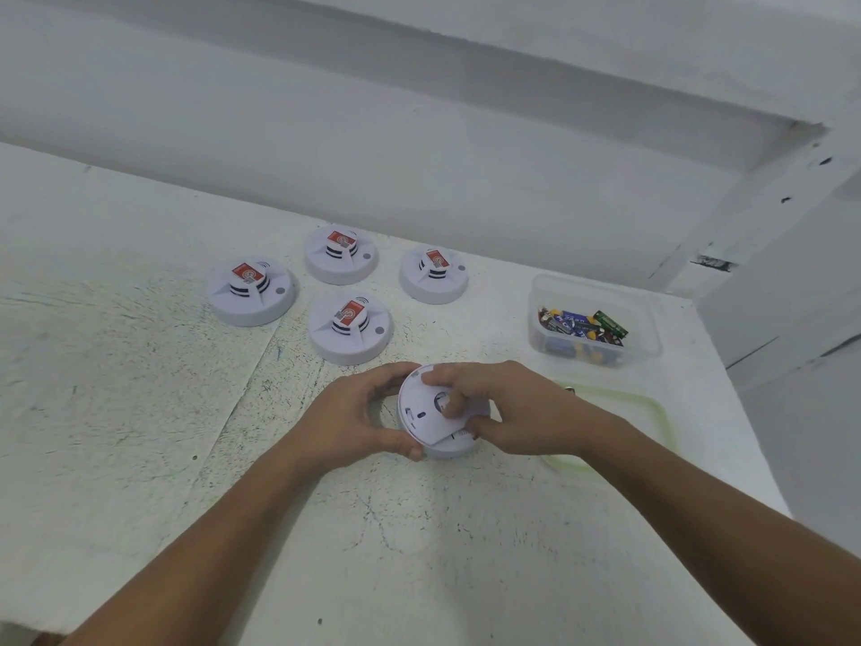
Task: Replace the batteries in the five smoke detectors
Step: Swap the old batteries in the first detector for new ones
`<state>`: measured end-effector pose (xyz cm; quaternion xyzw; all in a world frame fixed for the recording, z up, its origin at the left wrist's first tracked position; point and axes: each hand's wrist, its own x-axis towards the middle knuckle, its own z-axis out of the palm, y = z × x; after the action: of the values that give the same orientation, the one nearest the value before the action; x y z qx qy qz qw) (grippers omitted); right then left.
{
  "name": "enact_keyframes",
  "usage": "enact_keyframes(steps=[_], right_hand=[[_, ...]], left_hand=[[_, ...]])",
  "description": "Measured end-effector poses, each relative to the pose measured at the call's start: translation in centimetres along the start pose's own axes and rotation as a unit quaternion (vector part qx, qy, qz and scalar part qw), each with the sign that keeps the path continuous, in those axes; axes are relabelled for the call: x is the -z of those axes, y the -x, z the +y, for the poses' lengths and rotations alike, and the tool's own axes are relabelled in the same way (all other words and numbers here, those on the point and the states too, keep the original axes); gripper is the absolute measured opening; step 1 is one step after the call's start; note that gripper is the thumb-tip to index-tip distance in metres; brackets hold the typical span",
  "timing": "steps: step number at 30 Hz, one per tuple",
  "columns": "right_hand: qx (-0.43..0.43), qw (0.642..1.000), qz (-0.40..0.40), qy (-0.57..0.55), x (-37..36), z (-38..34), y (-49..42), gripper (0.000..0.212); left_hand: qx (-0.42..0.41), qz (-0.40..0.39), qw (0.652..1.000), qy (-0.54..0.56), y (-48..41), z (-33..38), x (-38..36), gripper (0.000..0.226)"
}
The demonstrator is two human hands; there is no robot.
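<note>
Both hands meet on a smoke detector (421, 412) lying flat, underside up, on the scuffed white table (140, 389), directly ahead of the person. The left hand (358, 414) curls round its left rim. The right hand (503, 412) grips from the other side, fingertips bent onto the back plate and thumb at the near edge. Being round, it offers no long axis, so any twist turns between the two grips. Beyond stand four other detectors (350, 327). Far right is a clear tub (545, 291) of batteries (582, 324).

4 detectors (349, 326) behind 5th detector (426, 412); battery tub (648, 314) right, lid (619, 412) prob. before it.
</note>
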<state>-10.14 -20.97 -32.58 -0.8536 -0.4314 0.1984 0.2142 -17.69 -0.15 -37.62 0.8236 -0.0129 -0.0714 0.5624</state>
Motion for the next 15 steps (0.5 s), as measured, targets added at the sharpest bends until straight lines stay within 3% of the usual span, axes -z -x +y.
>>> enact_keyframes(steps=[12,15], right_hand=[[0.016,0.999,0.022,-0.025,-0.57,0.72,0.20,0.027],[0.027,0.998,0.039,-0.046,-0.94,0.87,-0.01,0.017]], left_hand=[[0.001,-0.001,1.000,-0.002,-0.33,-0.21,0.00,0.086],[0.002,0.000,1.000,0.001,-0.30,-0.32,-0.01,0.086]])
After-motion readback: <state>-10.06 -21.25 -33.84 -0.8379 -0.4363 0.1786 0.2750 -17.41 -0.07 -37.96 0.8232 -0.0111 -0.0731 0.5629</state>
